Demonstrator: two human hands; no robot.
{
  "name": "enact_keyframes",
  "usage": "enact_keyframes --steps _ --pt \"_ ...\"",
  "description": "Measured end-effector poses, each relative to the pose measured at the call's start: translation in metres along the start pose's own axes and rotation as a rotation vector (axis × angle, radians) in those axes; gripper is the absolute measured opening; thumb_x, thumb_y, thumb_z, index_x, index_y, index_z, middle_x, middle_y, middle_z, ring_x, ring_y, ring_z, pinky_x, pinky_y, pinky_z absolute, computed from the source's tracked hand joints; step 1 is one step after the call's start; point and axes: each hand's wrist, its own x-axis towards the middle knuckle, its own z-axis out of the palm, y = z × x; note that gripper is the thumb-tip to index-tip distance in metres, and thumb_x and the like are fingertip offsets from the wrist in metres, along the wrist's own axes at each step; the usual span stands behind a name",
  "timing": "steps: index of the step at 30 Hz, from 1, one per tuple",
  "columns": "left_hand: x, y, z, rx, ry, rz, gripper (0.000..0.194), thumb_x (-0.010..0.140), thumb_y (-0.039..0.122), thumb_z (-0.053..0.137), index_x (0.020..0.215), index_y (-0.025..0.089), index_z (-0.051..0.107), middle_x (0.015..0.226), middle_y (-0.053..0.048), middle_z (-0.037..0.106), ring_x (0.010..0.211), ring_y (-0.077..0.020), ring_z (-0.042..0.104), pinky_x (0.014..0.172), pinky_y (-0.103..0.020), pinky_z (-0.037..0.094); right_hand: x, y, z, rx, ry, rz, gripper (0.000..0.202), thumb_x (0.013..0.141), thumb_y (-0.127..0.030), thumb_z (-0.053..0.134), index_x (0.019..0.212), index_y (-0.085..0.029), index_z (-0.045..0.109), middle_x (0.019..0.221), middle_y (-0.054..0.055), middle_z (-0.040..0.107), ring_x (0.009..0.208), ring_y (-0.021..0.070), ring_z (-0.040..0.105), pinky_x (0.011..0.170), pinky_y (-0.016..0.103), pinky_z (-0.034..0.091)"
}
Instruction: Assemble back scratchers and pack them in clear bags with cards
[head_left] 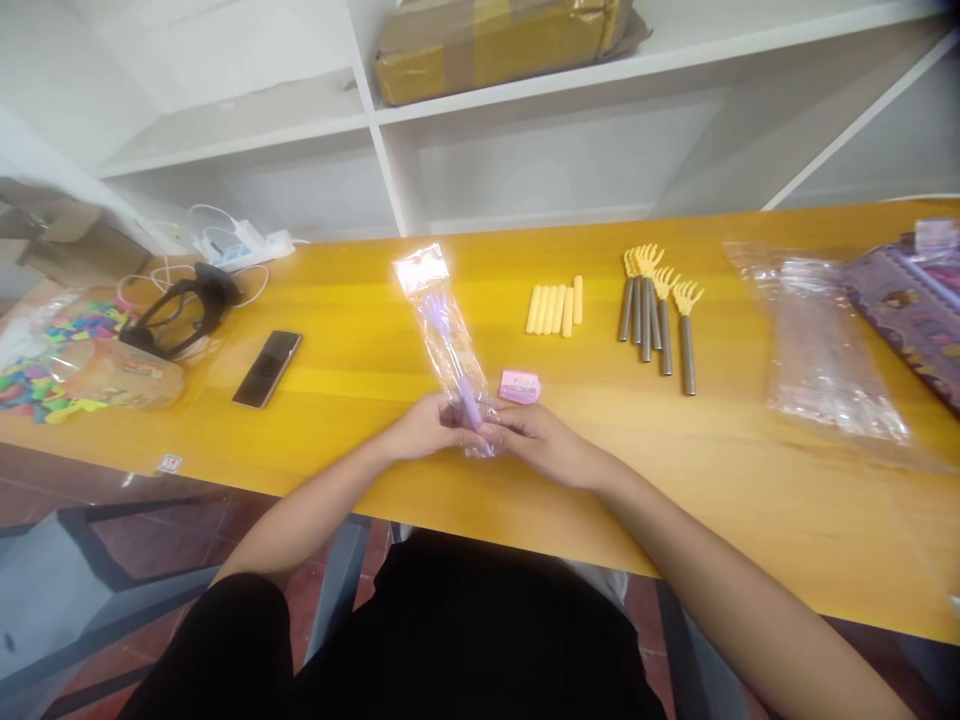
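Observation:
A purple back scratcher [455, 350] lies inside a clear plastic sleeve with a white header at its far end. My left hand [437, 428] is closed on the sleeve's near end from the left. From the right, my right hand [536, 436] pinches the same end, around the purple handle. Just beyond my right hand sits a small pink-and-white packet [520, 386]. Farther right are several yellow tubes [551, 310] in a row and several yellow claw heads on grey metal rods [646, 310].
A stack of clear plastic sleeves [829, 350] and a purple printed box [911, 310] lie at the right. Leftward are a phone [268, 369], a black headband-like device [180, 312], a power strip [251, 248] and a tub [120, 373] beside colourful pieces. A taped carton [502, 45] rests on the shelf.

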Motion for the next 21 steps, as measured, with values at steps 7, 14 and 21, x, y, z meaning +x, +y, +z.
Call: enact_keyframes --steps 7,14,21 --pt "-0.0029 0.0038 -0.0032 -0.033 -0.040 0.009 0.067 0.072 0.045 0.101 0.126 0.014 0.075 0.098 -0.010 0.082 0.085 -0.0225 0.079 0.083 -0.035 0.063 -0.0024 0.0024 0.0013 0.093 -0.034 0.102 0.061 0.106 -0.070 0.055 0.103 -0.017 0.084 0.087 0.005 0.073 0.068 0.0129 0.057 0.064 0.026 0.048" --pt "-0.0037 0.0043 -0.0051 -0.038 -0.044 0.036 0.061 0.073 0.046 0.101 0.119 0.014 0.077 0.099 -0.011 0.082 0.087 -0.0226 0.079 0.085 -0.036 0.063 -0.0028 -0.0029 0.0024 0.196 -0.054 0.114 0.064 0.103 -0.075 0.056 0.098 -0.016 0.081 0.088 0.006 0.073 0.062 0.0104 0.052 0.055 0.023 0.047" --pt "-0.0038 0.0075 -0.0037 -0.118 -0.067 0.074 0.051 0.077 0.040 0.099 0.114 0.014 0.077 0.102 -0.009 0.082 0.094 -0.0210 0.079 0.089 -0.032 0.061 -0.0021 -0.0040 0.0060 0.306 -0.040 0.092 0.061 0.102 -0.074 0.059 0.097 -0.016 0.077 0.097 0.009 0.076 0.065 0.0109 0.055 0.056 0.023 0.051"
